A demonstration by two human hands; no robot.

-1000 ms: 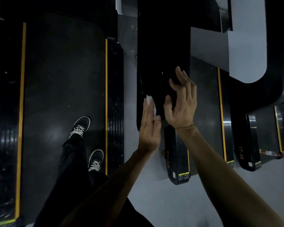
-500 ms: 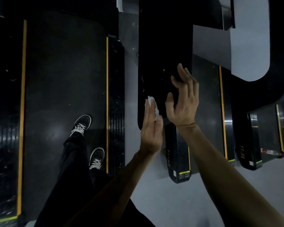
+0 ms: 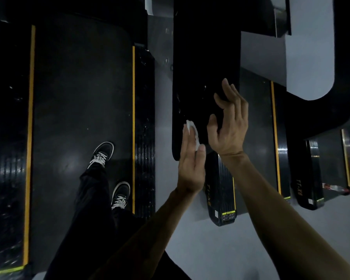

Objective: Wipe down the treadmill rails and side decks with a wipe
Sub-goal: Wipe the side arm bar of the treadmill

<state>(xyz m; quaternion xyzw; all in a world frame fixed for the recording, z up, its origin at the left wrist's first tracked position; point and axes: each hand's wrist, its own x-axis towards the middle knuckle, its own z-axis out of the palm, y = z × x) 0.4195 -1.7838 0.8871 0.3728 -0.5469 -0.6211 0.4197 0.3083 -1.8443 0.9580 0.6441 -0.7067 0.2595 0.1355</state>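
I am looking down through the head camera at a person's two bare forearms reaching forward over a dim row of treadmills. The left hand (image 3: 191, 168) is standing edge-on with its fingers (image 3: 187, 142) straight and pressed flat against a small crumpled white wipe (image 3: 192, 131), which is lying between the palm and the near end of the broad glossy black handrail (image 3: 202, 77); the wipe is showing above the fingertips and along the thumb side. The light is poor here, so I am only fairly sure the wipe is actually touching the rail's side rather than just beside it. The right hand (image 3: 229, 126) is hovering just right of the wipe, palm turned inward, its fingers loosely spread and slightly bent, holding nothing; its fingertips are overlapping the handrail's dark face, and I cannot tell whether they are touching it. Down at the left, the dark rubber running belt (image 3: 81, 102) is carrying two black sneakers with white laces (image 3: 101, 153), with black trouser legs above them. A ribbed black side deck with a yellow edge stripe (image 3: 144, 138) is running along the belt's right side, and grey floor (image 3: 220, 249) is showing between this machine and the neighbouring treadmill deck (image 3: 221, 197) to the right.
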